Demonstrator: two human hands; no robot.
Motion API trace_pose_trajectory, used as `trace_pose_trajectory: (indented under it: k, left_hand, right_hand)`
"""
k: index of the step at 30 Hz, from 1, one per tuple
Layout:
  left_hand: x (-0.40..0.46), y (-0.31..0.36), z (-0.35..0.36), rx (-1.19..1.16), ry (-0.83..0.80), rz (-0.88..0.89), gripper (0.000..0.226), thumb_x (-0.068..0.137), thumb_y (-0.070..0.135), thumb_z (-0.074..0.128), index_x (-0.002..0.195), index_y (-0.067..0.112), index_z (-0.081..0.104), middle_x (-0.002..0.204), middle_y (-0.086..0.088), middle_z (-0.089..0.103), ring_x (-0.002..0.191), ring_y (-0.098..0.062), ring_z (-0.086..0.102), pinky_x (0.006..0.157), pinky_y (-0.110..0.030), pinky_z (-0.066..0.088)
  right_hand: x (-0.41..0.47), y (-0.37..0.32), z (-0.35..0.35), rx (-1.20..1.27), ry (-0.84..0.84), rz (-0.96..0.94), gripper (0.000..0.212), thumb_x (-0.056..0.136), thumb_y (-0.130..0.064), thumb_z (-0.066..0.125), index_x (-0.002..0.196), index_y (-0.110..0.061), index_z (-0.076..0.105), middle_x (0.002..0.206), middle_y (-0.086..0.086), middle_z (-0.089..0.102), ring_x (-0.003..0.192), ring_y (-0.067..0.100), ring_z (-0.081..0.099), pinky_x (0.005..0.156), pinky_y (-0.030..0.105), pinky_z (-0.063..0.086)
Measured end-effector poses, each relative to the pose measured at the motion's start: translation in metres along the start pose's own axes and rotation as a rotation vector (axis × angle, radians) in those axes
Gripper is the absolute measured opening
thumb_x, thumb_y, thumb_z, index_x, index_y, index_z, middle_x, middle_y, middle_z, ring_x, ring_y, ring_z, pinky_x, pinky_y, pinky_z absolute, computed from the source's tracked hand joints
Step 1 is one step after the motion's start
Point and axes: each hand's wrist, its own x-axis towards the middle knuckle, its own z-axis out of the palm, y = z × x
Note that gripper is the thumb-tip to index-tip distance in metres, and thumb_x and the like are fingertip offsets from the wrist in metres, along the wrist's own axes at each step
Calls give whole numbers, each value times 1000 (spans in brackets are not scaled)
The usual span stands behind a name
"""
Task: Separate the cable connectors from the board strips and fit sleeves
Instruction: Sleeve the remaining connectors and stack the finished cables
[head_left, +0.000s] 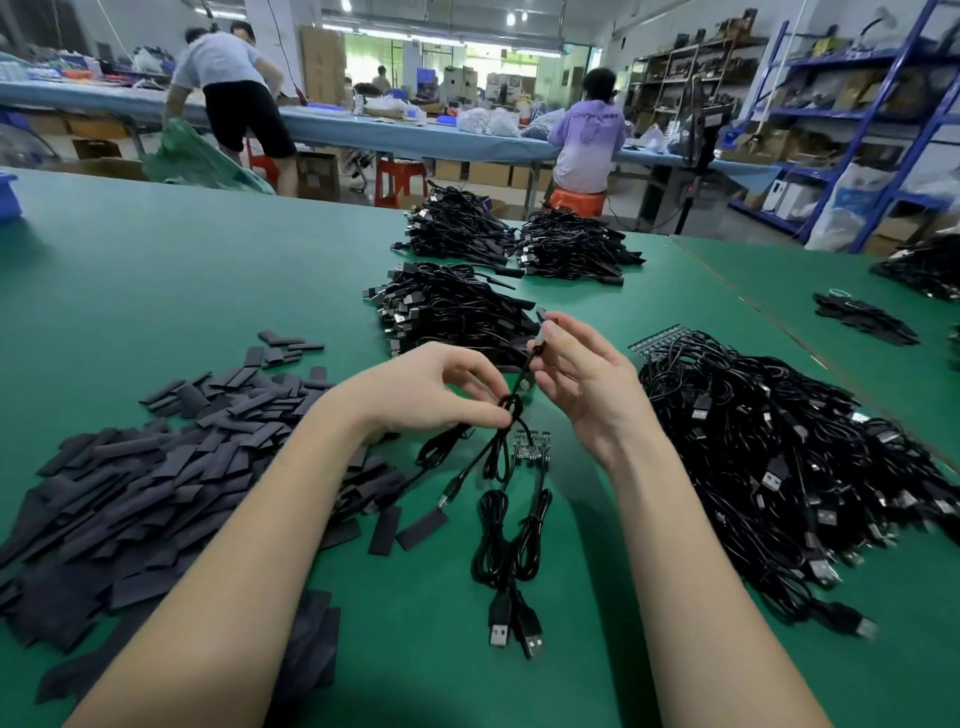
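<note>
Cables (789, 457) on green table (182, 270)

Not much to read here tbh. The only lettering I can spot is on the back of the lavender hoodie (587, 136) worn by the person sitting at the far bench, right of centre: a short white line starting with what looks like "CH" (the rest is too blurry). Boxes and shelves at the far right show nothing legible.
</note>
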Motion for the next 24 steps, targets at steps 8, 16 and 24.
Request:
trace_pose_trajectory:
  k: [8,16,24]
  left_hand:
    - [-1,-4,-3,151,119,45,16,96,48,63,102,37,74,105,19,73,102,2,66,100,-29,50]
    - [12,-1,1,-169,353,172,25,87,19,79,106,19,63,83,-1,77,78,-15,75,76,-16,54]
    - [73,-26,2,848,498,119,31,91,34,73,123,35,70,114,3,64,114,-22,58,88,-36,49]
  right_hand:
    - [-3,-10,-2,136,-127,244,34,78,-16,79,111,-12,71,89,9,77,70,12,73,60,17,59]
    - [9,2,2,301,77,101,18,99,-12,66,115,-10,59,99,17,78,86,25,78,67,25,61]
    - [15,16,-31,-888,157,114,18,92,-34,72,94,-16,73,79,0,78,69,16,73,76,35,63]
